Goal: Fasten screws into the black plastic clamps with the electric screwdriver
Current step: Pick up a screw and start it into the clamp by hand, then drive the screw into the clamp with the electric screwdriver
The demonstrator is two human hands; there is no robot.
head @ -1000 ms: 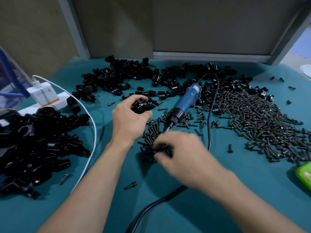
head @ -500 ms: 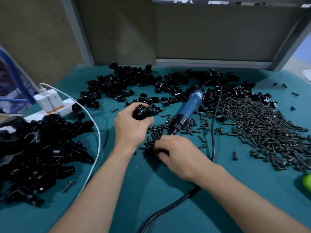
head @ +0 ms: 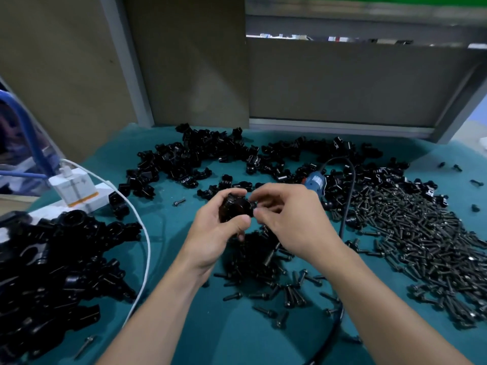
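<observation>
My left hand grips a black plastic clamp, lifted above the teal table. My right hand is right beside it, thumb and forefinger pinched at the clamp's right side; a screw between them is mostly hidden. The blue electric screwdriver lies on the table behind my right hand, mostly covered by it, its black cord running toward me. A small heap of black screws lies under my hands.
A large spread of screws covers the right side. Loose clamps are strewn along the back, and a pile of clamps sits at left. A white power strip with charger and white cable lie left of centre.
My right hand left the screw heap and rose to the clamp. My left hand lifted the clamp off the table. The camera tilted up.
</observation>
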